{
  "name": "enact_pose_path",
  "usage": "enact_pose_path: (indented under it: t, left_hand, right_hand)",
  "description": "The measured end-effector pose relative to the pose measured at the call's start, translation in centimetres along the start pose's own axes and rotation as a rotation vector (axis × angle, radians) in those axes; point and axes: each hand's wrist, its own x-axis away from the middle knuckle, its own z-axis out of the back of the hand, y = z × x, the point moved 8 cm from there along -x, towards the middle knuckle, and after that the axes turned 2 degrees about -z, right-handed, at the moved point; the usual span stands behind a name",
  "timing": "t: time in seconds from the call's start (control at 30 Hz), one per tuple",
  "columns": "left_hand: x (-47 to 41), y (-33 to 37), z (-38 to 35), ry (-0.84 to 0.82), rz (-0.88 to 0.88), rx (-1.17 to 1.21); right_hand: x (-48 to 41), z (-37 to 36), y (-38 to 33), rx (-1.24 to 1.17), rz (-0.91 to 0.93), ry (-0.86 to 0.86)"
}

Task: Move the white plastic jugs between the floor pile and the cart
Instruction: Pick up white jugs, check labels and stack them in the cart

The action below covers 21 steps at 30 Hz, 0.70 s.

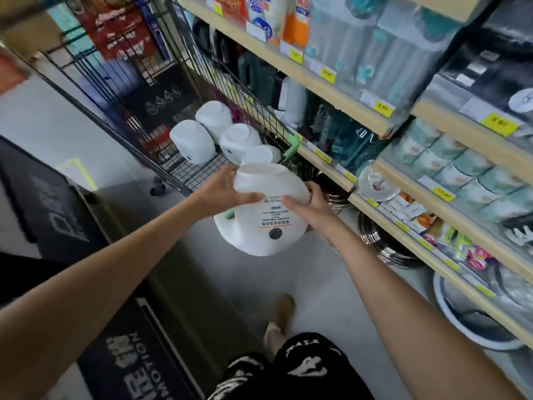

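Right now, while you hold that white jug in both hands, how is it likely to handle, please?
The white jug is probably stiff: its walls show no denting under the left hand and right hand. Its smooth, rounded plastic may slip, hence perhaps two hands. Like the jugs lying in the cart, it may roll.

1. Smooth white plastic with a soft sheen forms the jug (268,203), a printed label stuck flat on its face.
2. Thin black metal wire makes up the cart (199,174).
3. The shelf edges (354,93) look like pale, matt wood.
4. Stacked metal basins (383,246) gleam, glossy and ridged.
5. Clear, shiny film wraps the paper rolls (450,168).
6. The grey floor (259,278) is smooth, faintly reflective.
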Motion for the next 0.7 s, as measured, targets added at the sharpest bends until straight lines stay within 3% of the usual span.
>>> enact_pose_path:
  t: [0.3, 0.53, 0.7]
  left_hand:
    - [-7.9, -3.0, 9.9, -0.052, -0.052, -0.323]
    - [-16.1, -6.8, 13.9, -0.241, -0.159, -0.651]
    - [-21.5, -11.5, 15.8, -0.378, -0.252, -0.732]
  right_hand:
    - [-10.0, -7.0, -4.9, 0.135, -0.071, -0.192]
    - [-16.9, -12.4, -4.6, 0.096, -0.122, -0.078]
    - [-21.6, -16.6, -3.4, 0.085, -0.165, 0.101]
